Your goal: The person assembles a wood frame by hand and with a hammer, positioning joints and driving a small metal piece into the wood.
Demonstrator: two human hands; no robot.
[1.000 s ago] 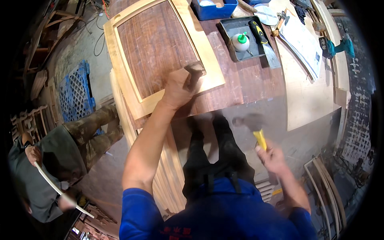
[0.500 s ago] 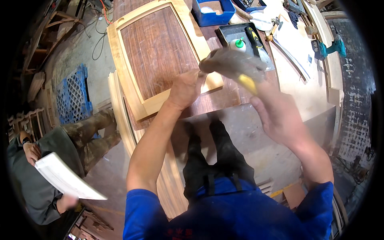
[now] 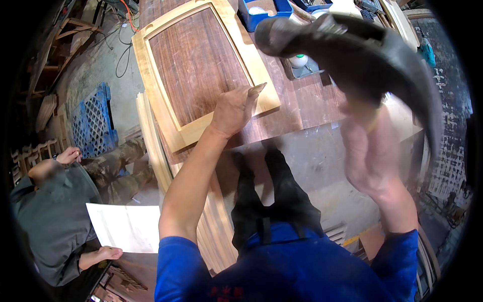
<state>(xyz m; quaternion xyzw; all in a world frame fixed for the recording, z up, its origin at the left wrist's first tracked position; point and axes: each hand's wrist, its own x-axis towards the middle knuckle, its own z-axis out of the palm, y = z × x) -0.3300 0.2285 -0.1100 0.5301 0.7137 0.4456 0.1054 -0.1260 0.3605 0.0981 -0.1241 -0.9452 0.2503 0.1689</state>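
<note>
A light wooden frame (image 3: 142, 60) with an arched inner edge lies on the brown wood-grain tabletop (image 3: 307, 108). My left hand (image 3: 232, 111) rests at its near right corner, fingers closed round a small brown piece (image 3: 257, 90) with a pointed tip; its exact kind is unclear. High on the right, my right hand (image 3: 370, 146) grips a claw hammer (image 3: 347, 58), blurred by motion. The hammer's head is close to the camera, well above the frame and apart from the piece. It hides part of the tabletop and most of its own handle.
Behind the hammer are a blue bin (image 3: 264, 12) and a white bottle (image 3: 298, 61) in a tray. A teal power tool (image 3: 427, 52) shows at the right. Long boards (image 3: 151, 136) stand along the table's left side. To my left, another person holds a white sheet (image 3: 126, 226).
My right hand has lifted the hammer up and to the right, away from my left hand. My left hand stays in place. The other person's white sheet has moved to the right.
</note>
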